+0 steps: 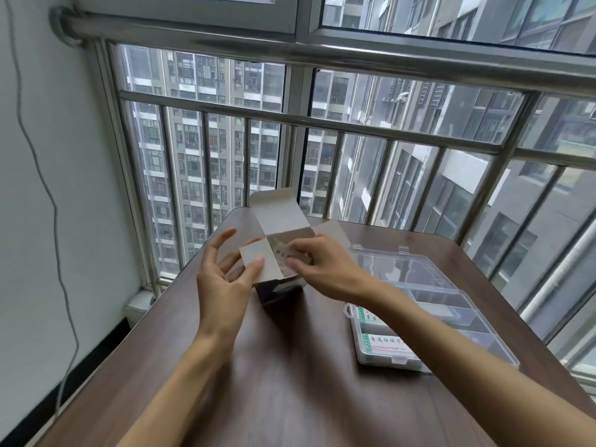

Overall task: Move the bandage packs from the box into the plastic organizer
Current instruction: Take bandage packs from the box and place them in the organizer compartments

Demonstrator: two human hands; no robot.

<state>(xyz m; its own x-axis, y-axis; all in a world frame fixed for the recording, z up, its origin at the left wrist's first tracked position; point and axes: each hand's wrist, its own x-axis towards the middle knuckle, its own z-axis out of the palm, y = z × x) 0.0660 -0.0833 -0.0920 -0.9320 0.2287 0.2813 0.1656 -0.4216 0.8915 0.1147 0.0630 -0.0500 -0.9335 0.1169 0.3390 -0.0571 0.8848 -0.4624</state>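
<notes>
A small cardboard box (pixel 280 217) stands upright on the dark wooden table (pixel 290 366) with its white flaps open. My left hand (pixel 225 282) is at the box's left side, its thumb pressing on the left flap and the other fingers spread. At the box's mouth my right hand (pixel 325 266) pinches a bandage pack (pixel 283 253) that sticks partly out. To the right lies the clear plastic organizer (pixel 451 304), lid open, with bandage packs (pixel 383 343) lying in its near left compartments.
A steel railing (pixel 322 124) and windows run close behind the table's far edge. A white wall with a hanging cable (pixel 48 195) is at the left. The table's near half is bare wood.
</notes>
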